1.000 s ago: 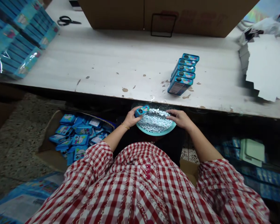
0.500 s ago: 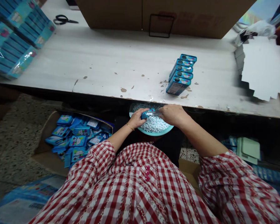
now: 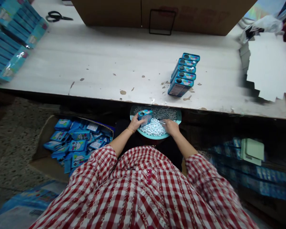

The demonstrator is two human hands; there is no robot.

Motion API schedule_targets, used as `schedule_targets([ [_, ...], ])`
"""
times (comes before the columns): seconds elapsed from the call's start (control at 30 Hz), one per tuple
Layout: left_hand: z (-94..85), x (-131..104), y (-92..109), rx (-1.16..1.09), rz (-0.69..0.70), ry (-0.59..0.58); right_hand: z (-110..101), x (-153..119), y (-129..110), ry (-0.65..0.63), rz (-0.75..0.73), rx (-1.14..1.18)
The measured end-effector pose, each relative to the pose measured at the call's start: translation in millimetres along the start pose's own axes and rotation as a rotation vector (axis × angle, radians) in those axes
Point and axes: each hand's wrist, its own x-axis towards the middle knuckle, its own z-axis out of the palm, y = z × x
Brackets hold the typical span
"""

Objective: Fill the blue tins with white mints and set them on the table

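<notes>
My left hand (image 3: 134, 124) is closed around a small blue candy box (image 3: 145, 116), held upright over the left side of a turquoise bowl (image 3: 154, 137). The bowl is full of small white candies (image 3: 154, 126) and sits on my lap, partly under the table edge. My right hand (image 3: 171, 126) grips a scoop (image 3: 162, 122), whose front end is down among the candies; it looks clear, but most of it is hidden. On the table ahead, several blue candy boxes (image 3: 181, 87) stand in a row, with white candies on top of two of them.
A carton (image 3: 41, 159) of blue boxes sits at my left. Wrapped blue packs (image 3: 13, 60), scissors (image 3: 58, 16), a large cardboard box (image 3: 114, 14) and a white card stack (image 3: 269, 66) rest on the table (image 3: 105, 60). Below right is a pale green device (image 3: 252, 151).
My right hand has lowered the scoop from the box's top into the candies. My left hand has turned the box more upright. The view has shifted slightly.
</notes>
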Motion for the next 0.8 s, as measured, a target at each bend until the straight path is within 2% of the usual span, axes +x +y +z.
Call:
schedule_targets([
  [0.1, 12.9, 0, -5, -0.058, -0.040, -0.007, 19, 18, -15, 0.031, 0.014, 0.104],
  [0.2, 13.4, -4, -2, -0.131, -0.044, -0.015, 23, 25, -9, 0.038, -0.006, 0.170],
  [0.3, -2.4, -8, 8, -0.107, 0.037, -0.001, 19, 23, 5, 0.036, -0.048, 0.236],
  [0.4, -25.5, -12, 20, 0.028, 0.158, 0.022, 9, 17, 18, 0.055, -0.117, 0.360],
  [0.47, -36.3, -14, 27, 0.129, 0.222, 0.020, -2, 11, 24, 0.093, -0.178, 0.457],
  [0.53, -39.3, -15, 33, 0.222, 0.272, -0.005, -18, 4, 27, 0.134, -0.234, 0.503],
  [0.67, -25.8, -12, 37, 0.362, 0.382, -0.076, -62, -12, 18, 0.153, -0.328, 0.463],
  [0.8, -9.4, -9, 38, 0.479, 0.431, -0.145, -107, -30, -16, 0.074, -0.319, 0.167],
])
